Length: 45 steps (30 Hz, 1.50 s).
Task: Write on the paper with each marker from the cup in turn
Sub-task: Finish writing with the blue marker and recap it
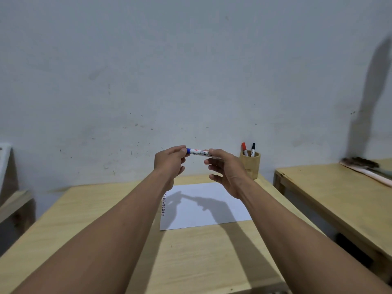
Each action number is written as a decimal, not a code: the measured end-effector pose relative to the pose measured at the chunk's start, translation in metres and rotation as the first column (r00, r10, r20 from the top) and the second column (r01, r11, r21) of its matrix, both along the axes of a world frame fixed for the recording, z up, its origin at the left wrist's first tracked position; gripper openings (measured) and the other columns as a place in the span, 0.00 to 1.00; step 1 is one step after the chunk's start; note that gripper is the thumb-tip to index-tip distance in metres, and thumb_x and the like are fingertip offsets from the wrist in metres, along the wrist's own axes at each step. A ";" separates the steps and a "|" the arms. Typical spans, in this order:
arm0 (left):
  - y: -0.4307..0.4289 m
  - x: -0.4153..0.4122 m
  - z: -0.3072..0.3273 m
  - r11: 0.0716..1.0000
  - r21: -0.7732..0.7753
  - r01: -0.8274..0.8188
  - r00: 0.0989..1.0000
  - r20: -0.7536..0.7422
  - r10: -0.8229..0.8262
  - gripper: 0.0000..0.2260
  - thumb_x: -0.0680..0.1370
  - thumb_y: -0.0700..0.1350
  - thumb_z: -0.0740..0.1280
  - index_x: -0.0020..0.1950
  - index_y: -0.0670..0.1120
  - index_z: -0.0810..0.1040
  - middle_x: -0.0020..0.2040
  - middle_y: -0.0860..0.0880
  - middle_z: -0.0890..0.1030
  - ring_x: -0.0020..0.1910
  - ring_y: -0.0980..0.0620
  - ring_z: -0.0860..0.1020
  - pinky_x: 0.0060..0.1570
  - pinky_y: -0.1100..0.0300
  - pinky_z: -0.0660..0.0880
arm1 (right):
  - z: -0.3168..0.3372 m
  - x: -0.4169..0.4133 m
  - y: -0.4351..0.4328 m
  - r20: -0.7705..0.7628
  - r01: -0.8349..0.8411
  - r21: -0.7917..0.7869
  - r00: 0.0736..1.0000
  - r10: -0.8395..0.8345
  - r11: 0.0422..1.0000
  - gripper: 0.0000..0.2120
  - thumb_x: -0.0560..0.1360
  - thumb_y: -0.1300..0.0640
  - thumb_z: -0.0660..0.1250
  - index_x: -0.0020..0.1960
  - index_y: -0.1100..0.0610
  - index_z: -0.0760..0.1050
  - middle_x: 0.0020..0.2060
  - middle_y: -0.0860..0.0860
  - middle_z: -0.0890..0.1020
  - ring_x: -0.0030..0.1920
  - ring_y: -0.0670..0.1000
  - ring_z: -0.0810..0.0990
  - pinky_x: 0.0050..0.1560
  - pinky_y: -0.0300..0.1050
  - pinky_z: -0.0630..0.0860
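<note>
I have the blue marker (198,152) up in the air between both hands, level and crosswise above the paper (203,205), which lies flat on the wooden table (89,211). My left hand (169,161) pinches the blue end with fingertips and thumb; my right hand (224,170) grips the white barrel with thumb and forefinger, the other fingers spread loose beneath. Whether that blue end is the cap or the tail plug I cannot tell. The marker looks light, stiff and smooth-sided, so I judge it could twist or slip under a weak pinch; the barrel's middle seems the best hold, with the pull kept straight along its length. The wooden cup (250,164) stands at the far right corner of the table, well apart from my hands, holding a red marker (244,148) and a black marker (253,149), both upright. Some small dark marks (163,205) run along the paper's left edge.
</note>
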<state>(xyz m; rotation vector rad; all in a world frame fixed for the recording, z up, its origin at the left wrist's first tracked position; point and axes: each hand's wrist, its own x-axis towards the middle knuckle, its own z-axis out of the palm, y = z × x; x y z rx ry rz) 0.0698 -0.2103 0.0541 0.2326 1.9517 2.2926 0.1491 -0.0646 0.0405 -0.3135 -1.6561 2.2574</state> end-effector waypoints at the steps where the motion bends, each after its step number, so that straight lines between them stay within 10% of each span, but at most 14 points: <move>1: 0.001 -0.001 0.002 1.000 -0.005 0.003 1.000 -0.013 -0.003 0.08 0.79 0.42 0.68 0.56 0.48 0.84 0.47 0.50 0.85 0.48 0.53 0.79 0.49 0.57 0.78 | 0.000 0.002 0.005 0.028 -0.019 0.051 0.999 0.017 0.999 0.11 0.74 0.50 0.73 0.53 0.54 0.86 0.39 0.51 0.84 0.40 0.49 0.77 0.38 0.44 0.74; 16: 0.086 -0.004 0.016 0.940 -0.340 -0.020 0.873 -0.464 -0.149 0.13 0.80 0.43 0.65 0.63 0.52 0.83 0.48 0.52 0.83 0.46 0.54 0.78 0.41 0.69 0.70 | -0.004 0.007 0.087 0.013 0.080 0.647 0.993 -0.115 0.758 0.10 0.77 0.55 0.73 0.53 0.60 0.85 0.38 0.53 0.84 0.35 0.43 0.81 0.36 0.33 0.75; 19: 0.114 -0.010 0.010 0.930 -0.367 -0.019 0.882 -0.444 -0.157 0.20 0.80 0.41 0.59 0.71 0.53 0.75 0.53 0.52 0.85 0.53 0.52 0.80 0.50 0.63 0.72 | -0.004 -0.006 0.114 -0.001 0.132 0.684 0.984 -0.180 0.718 0.08 0.77 0.54 0.72 0.52 0.57 0.84 0.42 0.57 0.86 0.42 0.52 0.85 0.48 0.49 0.80; 24: 0.161 -0.031 -0.033 0.893 -0.448 -0.032 0.911 -0.380 -0.158 0.17 0.81 0.41 0.60 0.69 0.48 0.76 0.61 0.47 0.82 0.62 0.47 0.79 0.65 0.55 0.73 | 0.004 -0.030 0.167 -0.051 0.275 0.759 0.929 -0.367 0.591 0.05 0.77 0.54 0.71 0.49 0.55 0.82 0.40 0.49 0.85 0.42 0.50 0.84 0.46 0.46 0.77; 31: 0.230 -0.056 -0.092 0.781 -0.623 0.049 0.908 -0.299 -0.295 0.27 0.76 0.45 0.70 0.74 0.47 0.68 0.69 0.45 0.76 0.66 0.46 0.75 0.58 0.57 0.72 | 0.005 -0.073 0.221 -0.099 0.333 0.836 0.873 -0.478 0.435 0.09 0.80 0.58 0.68 0.60 0.55 0.74 0.46 0.51 0.82 0.38 0.45 0.79 0.33 0.37 0.70; 37: 0.265 -0.071 -0.112 0.780 -0.626 0.022 0.930 -0.273 -0.245 0.40 0.70 0.54 0.75 0.77 0.47 0.61 0.71 0.44 0.73 0.67 0.43 0.75 0.59 0.51 0.75 | -0.020 -0.102 0.236 0.008 0.220 0.885 0.874 -0.486 0.410 0.08 0.80 0.53 0.69 0.50 0.58 0.77 0.41 0.51 0.80 0.39 0.50 0.79 0.38 0.42 0.74; 45: 0.274 -0.071 -0.128 0.818 -0.575 0.010 0.897 -0.357 -0.261 0.21 0.73 0.47 0.72 0.64 0.48 0.74 0.55 0.51 0.81 0.50 0.49 0.80 0.47 0.55 0.78 | -0.042 -0.107 0.243 0.077 0.163 0.884 0.873 -0.481 0.438 0.16 0.74 0.46 0.75 0.41 0.60 0.83 0.35 0.52 0.81 0.37 0.51 0.79 0.33 0.46 0.73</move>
